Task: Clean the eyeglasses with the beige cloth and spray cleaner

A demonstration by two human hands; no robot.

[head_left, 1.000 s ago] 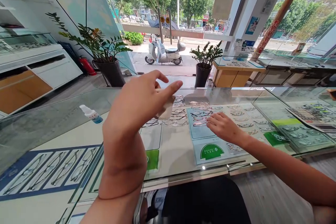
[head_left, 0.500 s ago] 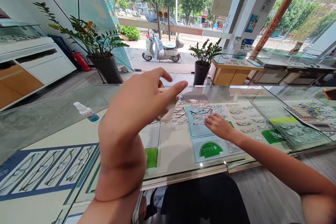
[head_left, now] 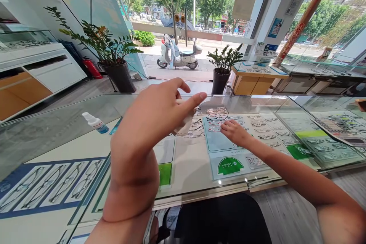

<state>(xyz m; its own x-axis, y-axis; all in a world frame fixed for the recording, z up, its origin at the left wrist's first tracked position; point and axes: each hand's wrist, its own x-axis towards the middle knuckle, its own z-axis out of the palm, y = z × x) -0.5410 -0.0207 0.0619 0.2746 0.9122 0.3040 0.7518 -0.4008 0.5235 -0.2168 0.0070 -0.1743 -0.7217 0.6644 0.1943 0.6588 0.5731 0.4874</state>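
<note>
My left hand (head_left: 151,122) is raised above the glass counter (head_left: 71,129). Its thumb and fingers pinch a small white cloth (head_left: 184,124), with the index finger stretched out. My right hand (head_left: 236,132) reaches into the display case and rests on a pale blue tray (head_left: 217,143). Its bent fingertips close on a pair of glasses (head_left: 214,129) lying there. Rows of other glasses (head_left: 197,125) lie on the trays around both hands.
A small spray bottle (head_left: 95,122) lies on the glass top at the left. More trays of frames (head_left: 323,145) fill the case on the right. A green sign (head_left: 230,165) sits near the front edge. Potted plants (head_left: 114,61) and further showcases (head_left: 257,72) stand behind.
My right hand has slid a little farther back and left along the blue tray. My left hand with the cloth has stayed in nearly the same place.
</note>
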